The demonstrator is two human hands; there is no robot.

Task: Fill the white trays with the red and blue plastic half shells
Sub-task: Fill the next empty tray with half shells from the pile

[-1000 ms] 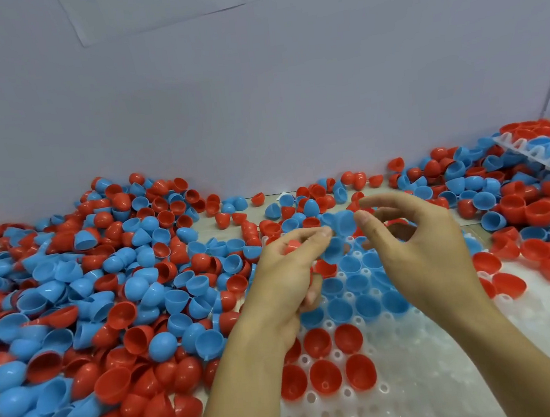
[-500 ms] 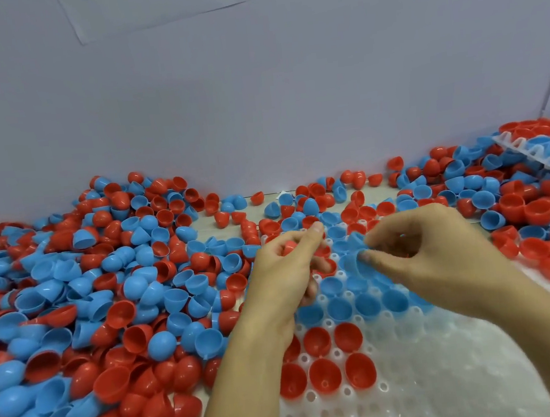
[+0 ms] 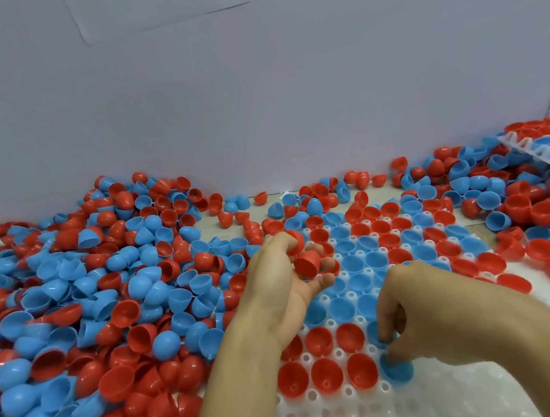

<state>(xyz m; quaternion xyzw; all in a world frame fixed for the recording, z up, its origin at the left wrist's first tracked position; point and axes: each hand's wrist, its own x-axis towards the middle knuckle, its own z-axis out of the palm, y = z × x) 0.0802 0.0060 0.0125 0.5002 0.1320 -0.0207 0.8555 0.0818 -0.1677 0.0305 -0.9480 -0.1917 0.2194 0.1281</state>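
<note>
Blue half shell (image 3: 397,370): sits at the right end of the near row of the white tray (image 3: 423,406), just beside three red half shells (image 3: 326,374); the right hand (image 3: 424,315) pinches its far rim with curled fingertips.
Right hand, how to seat it: judged from the shells already seated, the cup should go open side up and drop fully into its socket; press straight down on the rim, level with its red neighbours, then let go cleanly so it does not tip.
Left hand (image 3: 285,275): hovers over the tray's left edge, fingers curled round a small stock of red shells (image 3: 306,262); best kept steady and close, ready to feed the next socket.
Supply: loose red and blue shells (image 3: 106,294) heaped to the left and across the far side, more at far right.
Progress: far rows filled, near sockets bare; much of the tray is left.
Hidden: the right hand covers the sockets behind the blue shell, so whether it is fully seated cannot be told.
Cut off: the tray's near edge and a second filled tray (image 3: 545,146) at far right.
Unreadable: a paper sheet (image 3: 163,2) on the grey wall.
</note>
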